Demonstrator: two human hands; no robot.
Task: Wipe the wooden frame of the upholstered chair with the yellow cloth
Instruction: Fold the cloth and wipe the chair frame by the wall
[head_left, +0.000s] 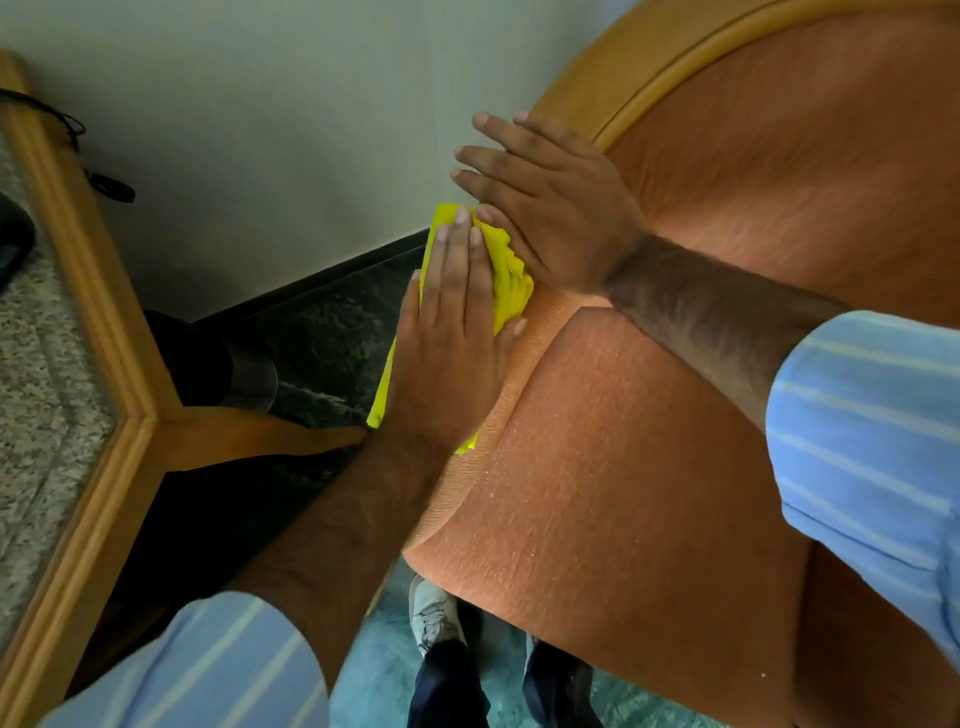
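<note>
An orange upholstered chair (649, 467) fills the right half of the view, its light wooden frame (613, 67) curving around the backrest at the top. My left hand (447, 353) lies flat on the yellow cloth (511, 283), pressing it against the chair's left side where seat and backrest meet. The frame under the cloth is hidden. My right hand (550, 208) rests just above, fingers spread and laid flat over the frame's edge, its little finger touching the cloth.
A granite-topped table with a wooden rim (104, 332) stands close on the left, with a black cable (78, 135) on it. A pale wall (260, 130) and dark skirting lie behind. My shoes (434, 613) stand on green carpet below.
</note>
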